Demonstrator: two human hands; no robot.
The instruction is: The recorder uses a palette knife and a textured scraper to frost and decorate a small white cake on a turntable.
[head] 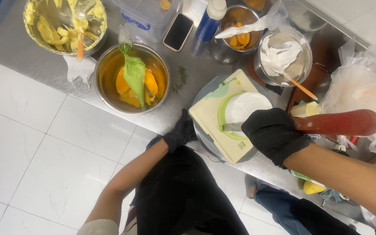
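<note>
Black gloves cover both hands. The right hand (274, 134) is closed in a fist around a long tool (327, 123) with a smooth, rounded red-brown wooden handle and a thin grey metal blade. Its long axis lies almost level across the view; the handle runs off to the right of the fist, and the blade (232, 126) points left, lying flat across the white round cake (246, 107). The cake is a smooth, matte disc on a cream square board (212, 117) with a green ring, and the board rests on a round grey turntable (205, 139) on the steel tabletop (44, 65).

The left hand (181, 132) sits just left of the board, at the tabletop's near edge, with its fingers curled against the turntable's rim; whether it grips the rim I cannot tell.

Left of the board stands a shiny steel bowl (109, 65) of orange fruit slices (122, 81), with a crinkled green piping bag (134, 74) lying in it. Farther left, beyond that bowl, a second steel bowl (102, 38) holds lumpy pale yellow cream (48, 30) and an orange-handled spatula (80, 43). Behind the board, a steel bowl (306, 58) carries white cream (279, 55) and another orange-handled spatula (300, 86). A black phone (178, 31) and a blue bottle (207, 24) with a white cap lie behind and left of the board. Crumpled clear plastic bags (362, 82) are heaped to its right.
</note>
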